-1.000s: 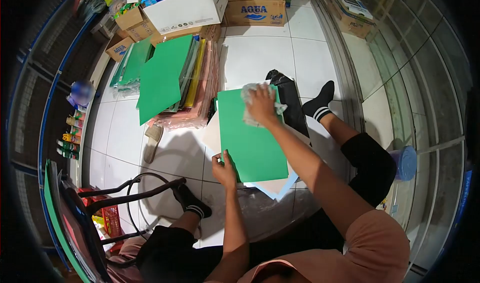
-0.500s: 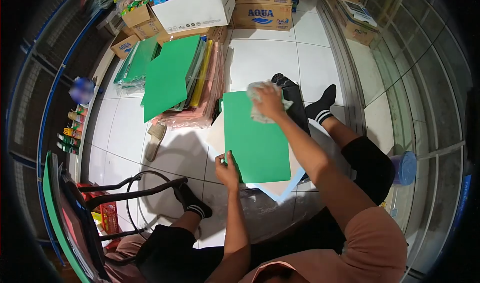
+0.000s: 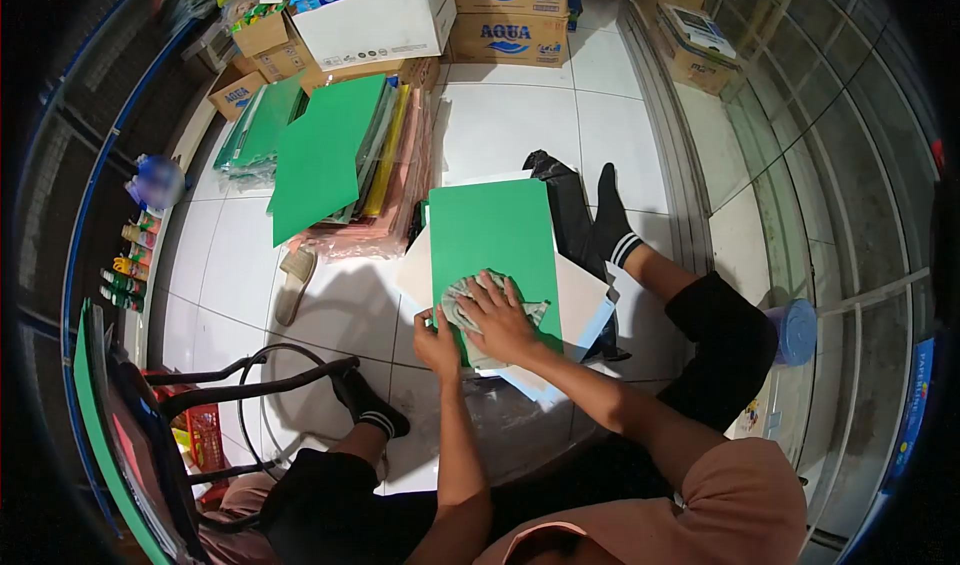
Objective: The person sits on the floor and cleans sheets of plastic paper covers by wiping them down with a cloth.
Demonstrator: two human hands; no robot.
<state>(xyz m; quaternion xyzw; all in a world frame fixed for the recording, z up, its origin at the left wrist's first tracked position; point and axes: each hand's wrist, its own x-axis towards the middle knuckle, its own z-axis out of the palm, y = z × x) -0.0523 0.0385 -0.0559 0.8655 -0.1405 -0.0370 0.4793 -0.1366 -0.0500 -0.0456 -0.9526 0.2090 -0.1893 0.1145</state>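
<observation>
A green sheet of card or a folder (image 3: 490, 225) lies on top of a fanned stack of pale and light-blue sheets (image 3: 585, 315) in front of me. At its lower left edge, my left hand (image 3: 437, 345) is closed, with the thumb up along the border. My right hand (image 3: 503, 325) presses a crumpled grey-white cloth (image 3: 462, 310) onto the lower part of the green surface, fingers spread over the cloth. Both hands are close together. A black plastic bag (image 3: 562, 205) sits beside the stack's far right corner.
Piles of green folders (image 3: 335, 155) and pink packs (image 3: 420, 165) stand at the far left. Beyond them are a white carton (image 3: 375, 30) and AQUA boxes (image 3: 508, 40). A sandal (image 3: 294, 285) lies on the tiles, a chair (image 3: 250, 390) stands left, and a blue tub (image 3: 795, 330) is right.
My right hand has swept the cloth from the green sheet's upper right down to its lower left, near my left hand. The left hand stays at the edge. The view has shifted slightly.
</observation>
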